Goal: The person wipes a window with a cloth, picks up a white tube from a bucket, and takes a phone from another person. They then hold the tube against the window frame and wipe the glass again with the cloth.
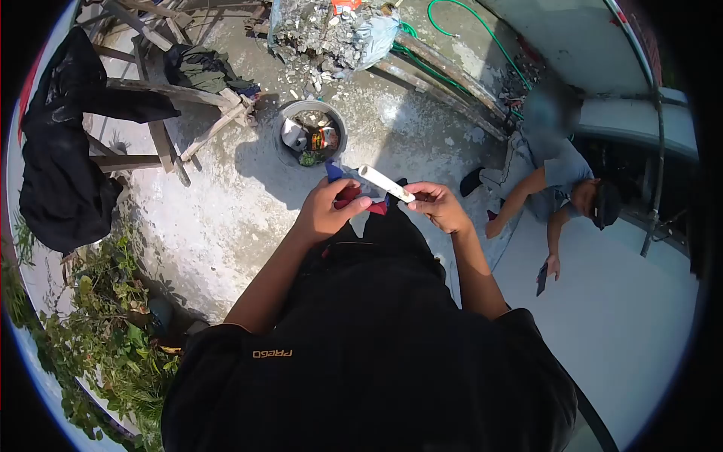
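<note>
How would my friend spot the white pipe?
Find the round bucket on the concrete floor. Just below it in the picture, the right hand grips one end of a short white pipe. Its straight, hollow shape sets it apart from the blue piece and red piece at the left hand.

The one word that can be read is "PREGO", in small orange capital letters on the black shirt [361, 377] of the person wearing the camera. It stands at the near left, on the dark cloth below the left forearm. The orange-and-black packet [324, 138] in the round bucket [343, 132] has printing too small to make out. Pale marks on the orange wrapper [346, 6] at the far side, on top of the rubble, are also unreadable. The white tube [384, 183] carries faint dark marks near its right end, too small to tell as letters or numbers.
</note>
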Motion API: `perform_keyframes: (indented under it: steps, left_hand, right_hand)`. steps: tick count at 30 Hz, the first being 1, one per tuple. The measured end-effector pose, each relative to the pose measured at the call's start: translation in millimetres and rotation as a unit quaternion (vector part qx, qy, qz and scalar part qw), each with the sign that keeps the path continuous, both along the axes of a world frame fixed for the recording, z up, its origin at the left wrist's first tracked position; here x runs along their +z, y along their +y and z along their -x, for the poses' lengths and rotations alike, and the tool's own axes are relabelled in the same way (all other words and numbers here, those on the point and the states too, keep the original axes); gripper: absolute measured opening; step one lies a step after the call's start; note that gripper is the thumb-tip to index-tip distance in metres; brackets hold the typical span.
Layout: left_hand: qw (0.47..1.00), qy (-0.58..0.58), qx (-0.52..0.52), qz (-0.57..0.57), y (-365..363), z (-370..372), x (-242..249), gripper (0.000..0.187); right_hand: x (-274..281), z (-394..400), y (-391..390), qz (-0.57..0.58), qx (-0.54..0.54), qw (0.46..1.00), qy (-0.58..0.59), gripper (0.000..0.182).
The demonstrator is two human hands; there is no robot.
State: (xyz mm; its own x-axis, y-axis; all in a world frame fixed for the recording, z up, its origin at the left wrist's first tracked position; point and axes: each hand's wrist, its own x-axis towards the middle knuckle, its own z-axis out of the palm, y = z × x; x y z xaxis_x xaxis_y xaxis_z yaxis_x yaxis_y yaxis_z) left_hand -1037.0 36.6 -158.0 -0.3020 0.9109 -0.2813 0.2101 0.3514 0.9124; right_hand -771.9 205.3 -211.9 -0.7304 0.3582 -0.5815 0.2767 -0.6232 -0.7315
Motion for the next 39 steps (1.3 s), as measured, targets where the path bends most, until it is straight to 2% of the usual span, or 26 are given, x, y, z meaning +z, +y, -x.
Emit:
perform_keyframes:
  steps: [1, 3, 5, 6, 9, 10, 12, 15, 16, 18, 20, 21, 23, 26, 29, 31, 33, 35, 37, 39]
  left_hand:
    - [0.994, 0.041, -0.034, -0.093, 11, -11, 13, 0.050]
    - [0.980, 0.032, -0.108, -0.161, 30, -38, 43, 0.047]
    - [0.971, 0.070, -0.170, -0.155, 37, -69, 77, 0.042]
    - [0.966, 0.051, -0.192, -0.166, 39, -87, 84, 0.040]
    - [0.949, 0.002, -0.245, -0.201, 42, -140, 106, 0.036]
    - [0.942, -0.014, -0.260, -0.213, 41, -160, 114, 0.035]
    - [0.918, -0.020, -0.304, -0.252, 42, -196, 116, 0.033]
    - [0.900, -0.050, -0.356, -0.249, 34, -259, 113, 0.033]
    - [0.895, -0.041, -0.368, -0.246, 25, -282, 117, 0.031]
    - [0.885, -0.088, -0.408, -0.206, 10, -332, 124, 0.030]
    - [0.876, -0.113, -0.446, -0.142, -8, -383, 116, 0.032]
    - [0.860, -0.190, -0.464, -0.095, -15, -410, 101, 0.034]
    - [0.827, -0.309, -0.470, -0.007, -41, -460, 101, 0.033]
    - [0.803, -0.301, -0.514, 0.008, -78, -525, 99, 0.032]
    - [0.793, -0.185, -0.579, 0.036, -113, -577, 118, 0.032]
    - [0.763, -0.110, -0.635, -0.052, -129, -608, 109, 0.032]
    - [0.711, -0.055, -0.695, -0.090, -141, -641, 117, 0.025]
    - [0.677, -0.070, -0.726, -0.097, -147, -674, 104, 0.021]
    - [0.654, -0.099, -0.750, -0.020, -140, -709, 101, 0.022]
    - [0.614, -0.096, -0.783, -0.022, -126, -744, 94, 0.024]
  right_hand:
    - [14, -12, -17, -0.008, -0.033, 0.999, 0.015, 0.036]
    - [42, -41, -47, -0.038, -0.085, 0.996, 0.012, 0.035]
    - [57, -74, -73, -0.064, -0.134, 0.989, 0.020, 0.035]
    - [64, -89, -88, -0.069, -0.177, 0.981, 0.040, 0.035]
    - [107, -116, -132, -0.156, -0.323, 0.933, 0.000, 0.032]
    - [102, -137, -148, -0.253, -0.323, 0.910, -0.053, 0.039]
    - [153, -174, -165, -0.181, -0.254, 0.896, -0.316, 0.047]
    - [179, -246, -235, -0.248, -0.305, 0.793, -0.466, 0.048]
    - [187, -261, -267, -0.372, -0.327, 0.727, -0.476, 0.045]
    - [204, -293, -313, -0.521, -0.363, 0.623, -0.457, 0.036]
    - [208, -328, -359, -0.471, -0.430, 0.655, -0.406, 0.037]
    - [209, -347, -378, -0.450, -0.461, 0.667, -0.374, 0.037]
    - [215, -373, -412, -0.428, -0.507, 0.655, -0.361, 0.038]
    - [213, -412, -455, -0.414, -0.553, 0.639, -0.340, 0.038]
    - [211, -439, -481, -0.441, -0.551, 0.618, -0.347, 0.047]
    - [202, -454, -486, -0.504, -0.528, 0.567, -0.381, 0.054]
    - [203, -468, -483, -0.509, -0.523, 0.547, -0.410, 0.061]
    - [173, -488, -479, -0.520, -0.534, 0.513, -0.425, 0.063]
    - [166, -513, -478, -0.476, -0.583, 0.519, -0.404, 0.063]
    - [171, -542, -475, -0.427, -0.631, 0.532, -0.371, 0.058]
